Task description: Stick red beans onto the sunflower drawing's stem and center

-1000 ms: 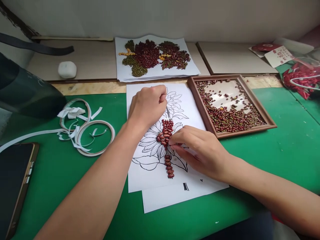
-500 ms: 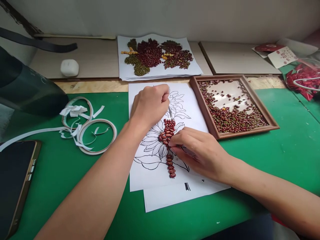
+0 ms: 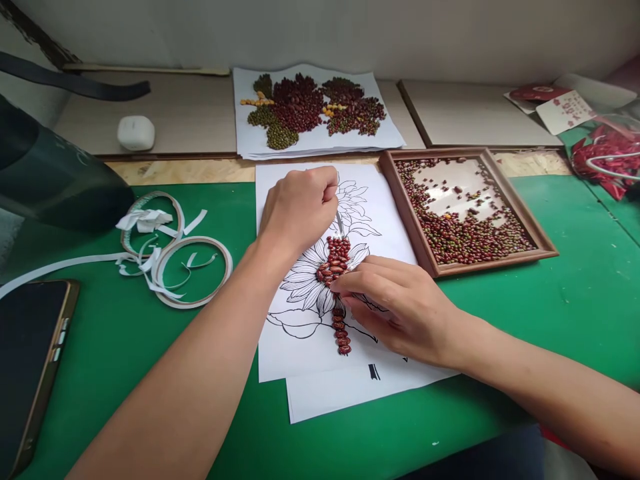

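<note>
A sheet of white paper (image 3: 280, 357) printed with sunflower outlines lies before me. On the lower flower, small red beans (image 3: 339, 248) form a patch above larger speckled beans (image 3: 330, 270), and a column of speckled beans (image 3: 341, 333) runs down the stem. My left hand (image 3: 301, 205) is closed in a fist over the upper flower, with a slim grey pointed tool (image 3: 341, 223) sticking out beneath it by the red beans. At the flower's centre, my right hand (image 3: 400, 303) has thumb and forefinger bent together against the speckled beans; anything pinched between them is hidden.
A brown frame tray (image 3: 493, 267) of mixed beans stands right of the paper. Behind lies finished bean art (image 3: 300, 110) on paper. To the left are tape rolls (image 3: 227, 267) with scraps, a phone (image 3: 35, 353), a dark bottle (image 3: 55, 173) and a white case (image 3: 136, 133).
My right fingertips have shifted slightly left and down along the speckled beans. The left hand keeps its place over the upper flower. The whole view has moved a little.
</note>
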A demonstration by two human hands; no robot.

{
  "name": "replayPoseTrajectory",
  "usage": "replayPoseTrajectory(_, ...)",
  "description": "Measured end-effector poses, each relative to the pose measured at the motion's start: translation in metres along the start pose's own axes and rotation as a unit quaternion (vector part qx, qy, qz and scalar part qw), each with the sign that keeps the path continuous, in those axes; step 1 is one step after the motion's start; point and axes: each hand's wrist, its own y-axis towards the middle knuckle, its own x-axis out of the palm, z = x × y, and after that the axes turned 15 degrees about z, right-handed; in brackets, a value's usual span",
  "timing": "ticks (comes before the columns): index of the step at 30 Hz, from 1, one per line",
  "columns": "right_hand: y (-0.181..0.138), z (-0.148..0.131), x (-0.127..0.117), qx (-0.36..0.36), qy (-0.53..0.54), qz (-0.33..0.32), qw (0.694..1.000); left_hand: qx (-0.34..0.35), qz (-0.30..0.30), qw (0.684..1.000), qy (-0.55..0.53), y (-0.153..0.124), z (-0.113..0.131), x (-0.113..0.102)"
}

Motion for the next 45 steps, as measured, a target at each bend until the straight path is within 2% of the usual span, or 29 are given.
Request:
replayPoseTrajectory(19,0.0006,0.0023,-0.0051,-0.01,-0.017,-0.038,0.999,-0.009,-0.015,1.0,0.004,0.0006,0.001,-0.0006)
replayPoseTrajectory(26,-0.0006,0.0042,-0.0085,-0.031,-0.053,0.028,0.998,-0.009,-0.017,1.0,0.001,0.0008,0.0012,-0.0014)
replayPoseTrajectory(32,0.0006,0.005,-0.0077,-0.059,-0.065,-0.035,0.996,-0.009,-0.017,1.0,0.002,0.0009,0.0015,-0.0018)
replayPoseTrajectory(38,-0.0024,0.0076,-0.0083,-0.062,-0.059,-0.001,0.996,-0.009,-0.02,1.0,-0.001,0.0007,0.0011,-0.0017)
replayPoseTrajectory(45,-0.0035,0.0097,-0.0059,-0.069,-0.087,-0.031,0.993,-0.008,-0.019,1.0,0.002,0.0006,0.0009,-0.0014)
